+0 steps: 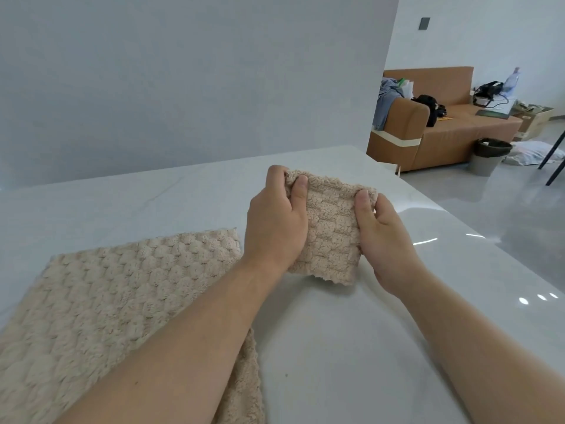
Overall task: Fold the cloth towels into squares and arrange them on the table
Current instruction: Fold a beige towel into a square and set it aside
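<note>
The folded towel [331,231] is showing a uniform beige, with a raised grid of small fluffy squares across its face. The flat towel [101,304] at the table's near left corner is showing the same beige, in rows of rounded, bubble-like tufts. The table [351,347] is presenting glossy white with faint grey veining. The wall [183,71] is appearing plain pale grey. The sofa [452,130] is showing tan-brown, with a cream band on its armrest. The bin [489,156] is showing grey with a dark liner.
</note>
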Motion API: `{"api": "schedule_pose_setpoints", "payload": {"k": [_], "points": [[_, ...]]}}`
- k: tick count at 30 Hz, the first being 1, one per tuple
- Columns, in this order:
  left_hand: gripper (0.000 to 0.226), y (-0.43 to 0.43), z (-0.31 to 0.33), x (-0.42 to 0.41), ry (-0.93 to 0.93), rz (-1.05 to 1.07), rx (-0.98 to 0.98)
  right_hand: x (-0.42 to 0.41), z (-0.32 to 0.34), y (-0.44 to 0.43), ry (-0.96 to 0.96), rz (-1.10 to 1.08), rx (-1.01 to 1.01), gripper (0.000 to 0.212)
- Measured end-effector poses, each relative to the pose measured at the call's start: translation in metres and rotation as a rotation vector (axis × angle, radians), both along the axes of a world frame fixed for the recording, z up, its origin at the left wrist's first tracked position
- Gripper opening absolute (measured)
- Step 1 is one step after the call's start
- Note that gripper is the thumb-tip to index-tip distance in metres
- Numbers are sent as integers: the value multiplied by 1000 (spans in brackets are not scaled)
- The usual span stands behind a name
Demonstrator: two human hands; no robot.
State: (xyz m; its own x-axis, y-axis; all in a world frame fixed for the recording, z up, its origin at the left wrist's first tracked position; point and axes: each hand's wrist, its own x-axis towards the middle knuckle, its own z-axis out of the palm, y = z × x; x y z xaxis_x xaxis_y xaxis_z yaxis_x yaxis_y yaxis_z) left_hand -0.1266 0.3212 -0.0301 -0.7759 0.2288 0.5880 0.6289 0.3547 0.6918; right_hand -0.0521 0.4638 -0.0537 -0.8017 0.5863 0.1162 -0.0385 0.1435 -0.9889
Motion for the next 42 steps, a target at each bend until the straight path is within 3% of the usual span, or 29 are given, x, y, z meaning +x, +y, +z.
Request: {"api": "schedule_pose_setpoints", "payload": {"k": [5,11,17,23,28,35,42], "points": [[23,-2,-3,1,-8,77,-92,3,3,-3,-38,-129,321,43],[21,0,3,-2,-84,22,-58,1,8,2,-57,-146,315,36],[32,-9,6,-31,-440,120,-17,4,10,-2,-146,110,-118,42],[37,-18,0,-48,-824,109,245,9,8,-8,-187,335,-12,42],[25,-19,1,-47,-892,119,380,15,11,-7,-227,509,183,81],[40,-10,-2,-41,-813,173,389,6,3,-24,-219,150,316,61],[37,6,-14,-25,-716,157,330,10,-1,-26,-195,-35,497,68]]}}
